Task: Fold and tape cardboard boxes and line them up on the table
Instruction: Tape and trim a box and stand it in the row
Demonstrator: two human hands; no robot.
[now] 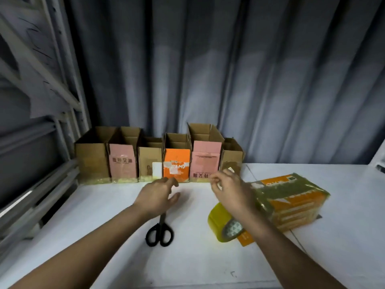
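Several folded cardboard boxes stand open-topped in a row at the back of the white table; among them are a plain brown box, an orange box and a pink box. My left hand hovers over the table in front of the row, fingers relaxed and holding nothing. My right hand hovers near the rightmost small brown box, fingers loosely curled, nothing visibly held. A yellow tape roll lies under my right wrist. Black scissors lie below my left hand.
A bundle of flat orange cardboard boxes wrapped in yellowish tape lies at the right. A grey curtain hangs behind the table. A metal frame stands at the left, beside the table's edge.
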